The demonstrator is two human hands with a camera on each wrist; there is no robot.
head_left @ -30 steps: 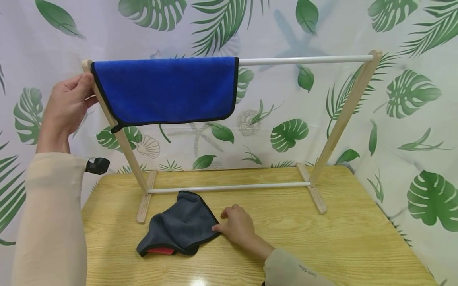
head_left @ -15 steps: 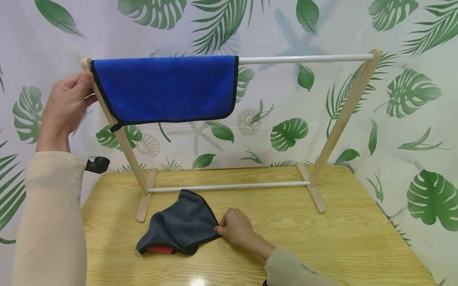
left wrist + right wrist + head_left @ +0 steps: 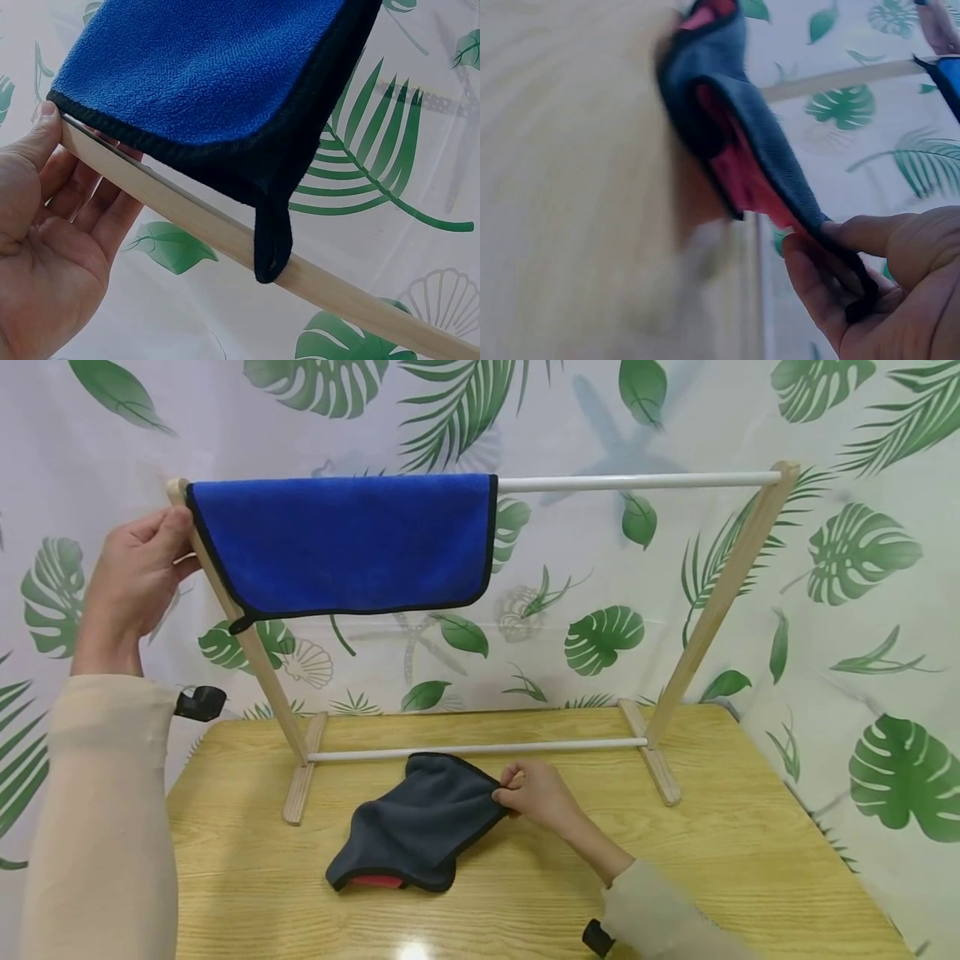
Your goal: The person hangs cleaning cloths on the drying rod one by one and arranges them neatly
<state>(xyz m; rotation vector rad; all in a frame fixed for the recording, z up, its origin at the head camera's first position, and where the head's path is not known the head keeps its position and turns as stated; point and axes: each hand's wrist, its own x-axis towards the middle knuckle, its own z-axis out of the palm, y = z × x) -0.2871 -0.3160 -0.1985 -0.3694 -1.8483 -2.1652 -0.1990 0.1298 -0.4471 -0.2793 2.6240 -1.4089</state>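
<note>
A blue towel [image 3: 345,547] with black edging hangs over the top bar at the left end of a drying rack. My left hand [image 3: 138,581] holds the rack's left wooden post [image 3: 202,225] near its top, thumb at the towel's black edge and fingers behind the post. Between thumb and fingers, my right hand [image 3: 540,793] pinches a corner of a grey towel [image 3: 423,827], lifting it off the table. Pink-red cloth shows on this towel's underside [image 3: 731,169] in the right wrist view. The rest of it lies crumpled on the wood.
The rack's white top bar [image 3: 637,482] runs on to the right post [image 3: 720,602]. A lower white bar [image 3: 570,746] crosses just above the wooden table [image 3: 720,877]. Behind it hangs a leaf-patterned cloth [image 3: 810,677].
My right hand has taken the grey towel's corner and moved it right and up, dragging the towel along. The left hand stays at the post.
</note>
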